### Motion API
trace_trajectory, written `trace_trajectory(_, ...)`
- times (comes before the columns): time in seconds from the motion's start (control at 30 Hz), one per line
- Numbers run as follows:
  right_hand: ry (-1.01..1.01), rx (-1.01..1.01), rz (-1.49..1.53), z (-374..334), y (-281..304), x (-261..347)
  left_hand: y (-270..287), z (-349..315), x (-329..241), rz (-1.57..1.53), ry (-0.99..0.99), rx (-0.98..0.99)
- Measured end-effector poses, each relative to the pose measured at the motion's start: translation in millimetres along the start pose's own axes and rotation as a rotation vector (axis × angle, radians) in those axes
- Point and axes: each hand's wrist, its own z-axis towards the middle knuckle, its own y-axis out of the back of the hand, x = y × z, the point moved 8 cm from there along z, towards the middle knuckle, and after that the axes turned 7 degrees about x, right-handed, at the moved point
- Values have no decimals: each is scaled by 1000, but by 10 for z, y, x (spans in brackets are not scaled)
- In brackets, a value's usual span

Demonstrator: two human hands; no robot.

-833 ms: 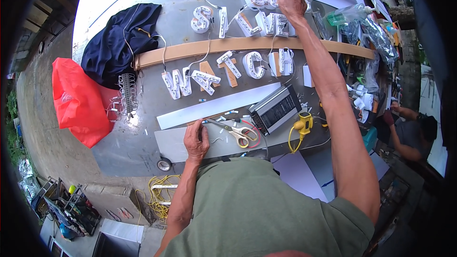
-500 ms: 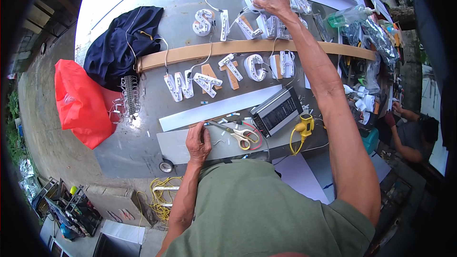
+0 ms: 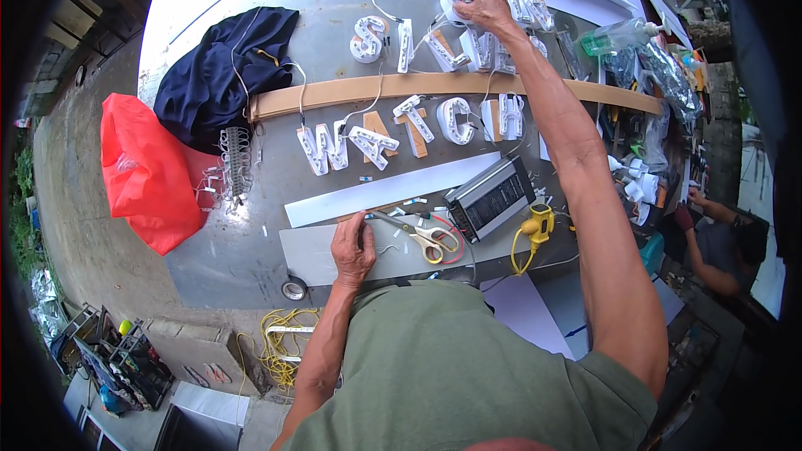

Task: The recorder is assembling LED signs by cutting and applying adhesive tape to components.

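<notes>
My right hand [image 3: 482, 5] reaches far across the grey table [image 3: 234, 250] and grips a white light-up sign letter [image 3: 455, 2] in the far row of letters [image 3: 434, 38]. A nearer row of white letters [image 3: 401, 129] lies below a long tan wooden strip [image 3: 351, 92]. My left hand [image 3: 352, 246] rests flat on a grey sheet [image 3: 313, 255] at the near edge, fingers spread, holding nothing. Scissors with yellow handles [image 3: 422, 238] lie just right of that hand, next to red and black wires.
A black power supply box [image 3: 490, 198] and a yellow plug [image 3: 539, 223] lie to the right. A dark blue cloth [image 3: 225, 75] and a red bag [image 3: 146, 171] sit at the left. Another person [image 3: 727, 242] crouches at the right. Clear bottles [image 3: 635, 42] are at the far right.
My right hand has stayed on the far letters while the view shifted; the hand has moved slightly left along the far row. My left hand has not moved.
</notes>
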Motion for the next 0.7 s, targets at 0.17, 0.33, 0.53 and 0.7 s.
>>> trace_trajectory(0.17,30,18,23,78,-57,-12,9,15,-29,-6,-19,-6)
trace_trajectory(0.33,12,-46,14,44,-28,64,25,29,-47,-16,-10,2)
trace_trajectory(0.53,-83,-35,65,-7,-65,36,21,35,-50,-13,-9,2)
trace_trajectory(0.7,-96,3,46,-94,-70,-19,10,14,-18,-25,18,16)
